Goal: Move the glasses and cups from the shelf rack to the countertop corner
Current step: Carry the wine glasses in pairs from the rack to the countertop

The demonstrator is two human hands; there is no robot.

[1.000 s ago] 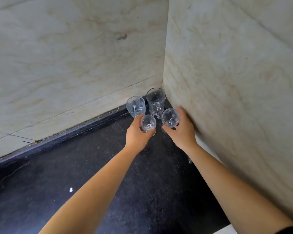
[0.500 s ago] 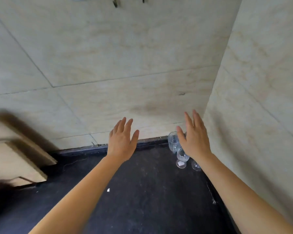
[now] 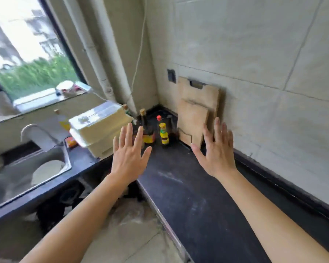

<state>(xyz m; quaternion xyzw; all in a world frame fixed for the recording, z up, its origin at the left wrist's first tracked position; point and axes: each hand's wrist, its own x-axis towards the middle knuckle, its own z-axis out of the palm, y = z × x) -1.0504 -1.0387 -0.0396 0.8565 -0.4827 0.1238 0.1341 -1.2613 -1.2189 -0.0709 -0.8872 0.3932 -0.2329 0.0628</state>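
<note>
Both forearms reach forward from the bottom edge of the view, bare to the elbow. The left hand [image 3: 128, 158] hangs palm down over the inner edge of the black countertop [image 3: 196, 202], where the counter bends toward the sink; its fingers are straight and spread apart, holding nothing. The right hand [image 3: 217, 154] floats palm down over the back part of the same counter, near the dark strip along the tiled wall [image 3: 264, 54]; its fingers are also straight and loosely fanned, empty.

No glass or cup shows anywhere in this view, nor the shelf rack, so their place cannot be told.

Past the left hand, a cream lidded box [image 3: 101, 130] sits on the counter edge beside the steel sink [image 3: 27, 173], with a curved tap [image 3: 36, 135] at the sink's rear. In the far corner of the countertop stand a dark sauce bottle [image 3: 146, 130] and, just to its right, a smaller yellow-labelled bottle [image 3: 164, 134] with a red cap behind it. Two wooden cutting boards [image 3: 198, 114] lean upright against the wall beyond the right hand, the smaller in front. A dark wall socket [image 3: 171, 75] is above them. A window [image 3: 27, 54] fills the far left, its view blurred.
</note>
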